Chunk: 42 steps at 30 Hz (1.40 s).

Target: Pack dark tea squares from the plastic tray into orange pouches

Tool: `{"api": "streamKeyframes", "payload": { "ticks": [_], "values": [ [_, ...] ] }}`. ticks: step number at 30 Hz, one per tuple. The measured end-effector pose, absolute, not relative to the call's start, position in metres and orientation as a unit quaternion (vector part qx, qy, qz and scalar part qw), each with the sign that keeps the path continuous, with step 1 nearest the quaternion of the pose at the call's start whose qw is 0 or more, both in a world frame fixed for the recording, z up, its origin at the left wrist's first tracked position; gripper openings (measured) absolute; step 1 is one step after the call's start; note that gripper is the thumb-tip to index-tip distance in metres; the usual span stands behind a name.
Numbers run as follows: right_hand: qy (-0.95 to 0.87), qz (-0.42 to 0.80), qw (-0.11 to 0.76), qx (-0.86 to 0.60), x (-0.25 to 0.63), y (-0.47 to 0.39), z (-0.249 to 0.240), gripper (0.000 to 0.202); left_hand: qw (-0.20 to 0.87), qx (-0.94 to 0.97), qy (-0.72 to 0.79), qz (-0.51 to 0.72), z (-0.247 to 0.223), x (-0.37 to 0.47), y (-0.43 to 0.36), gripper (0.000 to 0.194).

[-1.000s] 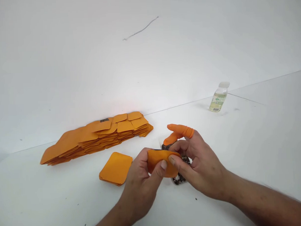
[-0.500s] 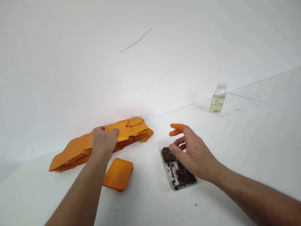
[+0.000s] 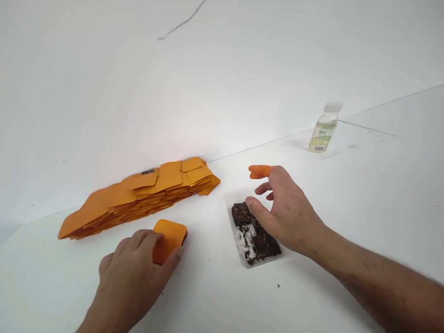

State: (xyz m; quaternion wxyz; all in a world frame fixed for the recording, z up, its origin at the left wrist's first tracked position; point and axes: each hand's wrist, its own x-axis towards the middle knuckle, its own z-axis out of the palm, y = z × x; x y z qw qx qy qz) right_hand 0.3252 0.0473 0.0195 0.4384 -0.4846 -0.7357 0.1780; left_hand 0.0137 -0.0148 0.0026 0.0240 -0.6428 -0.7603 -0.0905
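- And the small stack of orange squares point(image 3: 169, 236) is reached on the white table point(image 3: 219, 302), just left of the middle, where it is straddled by the left hand point(image 3: 133, 271).
- Its left edge is covered by the fingers, its near right side is flanked by the thumb; the hand is partly curled, but whether the stack is firmly pinched cannot be told.
- Over to the right hand point(image 3: 287, 208): it is held over the upper right part of a shallow tray point(image 3: 242, 241), thumb and fingers parted by a clear gap, nothing gripped.
- Two of its fingers are sheathed in orange covers point(image 3: 260, 172).
- In the tray, dark brown squares point(image 3: 264, 245) are set along the top and right, some hidden by that hand; the pale left part is littered with crumbs.
- Behind, a long pile of orange pieces point(image 3: 143, 198) is spread along the wall point(image 3: 95, 83), a dark patch point(image 3: 148, 172) being shown near its top.
- At the back right, a white-capped bottle point(image 3: 323, 131) is placed, well apart from both hands.
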Motion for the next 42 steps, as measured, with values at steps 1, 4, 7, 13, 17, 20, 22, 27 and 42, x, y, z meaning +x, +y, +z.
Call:
{"api": "streamKeyframes", "payload": {
  "ticks": [1,4,7,13,17,20,22,27,42],
  "values": [
    [-0.74,0.179,0.433,-0.484,0.324,0.047,0.018,0.035,0.036,-0.654,-0.752,-0.071,-0.003,0.013,-0.022,0.051],
    [-0.745,0.179,0.426,-0.481,0.322,0.046,0.016,0.029,0.018,-0.663,-0.746,-0.063,-0.008,0.015,-0.03,0.047],
    [-0.745,0.176,0.436,-0.473,0.32,0.045,0.017,0.03,-0.023,-0.652,-0.753,-0.082,-0.004,0.018,-0.031,0.042],
    [-0.751,0.187,0.43,-0.465,0.316,0.041,0.018,0.028,-0.021,-0.646,-0.76,-0.07,-0.001,0.024,-0.035,0.045],
    [-0.755,0.189,0.427,-0.46,0.313,0.039,0.016,0.027,-0.017,-0.629,-0.772,-0.089,-0.003,0.025,-0.033,0.039],
    [-0.76,0.166,0.44,-0.449,0.311,0.04,0.013,0.025,0.016,-0.61,-0.785,-0.102,0.007,0.024,-0.031,0.039],
    [-0.761,0.15,0.455,-0.437,0.31,0.04,0.012,0.024,0.056,-0.599,-0.79,-0.117,0.022,0.027,-0.034,0.036],
    [-0.744,0.316,0.454,-0.374,0.312,0.031,0.022,0.034,-0.028,-0.559,-0.789,-0.253,0.057,0.066,-0.056,0.035],
    [-0.673,0.576,0.392,-0.249,0.32,0.039,0.019,0.049,-0.391,-0.666,-0.514,-0.374,0.029,0.084,-0.039,0.039]
  ]
}}
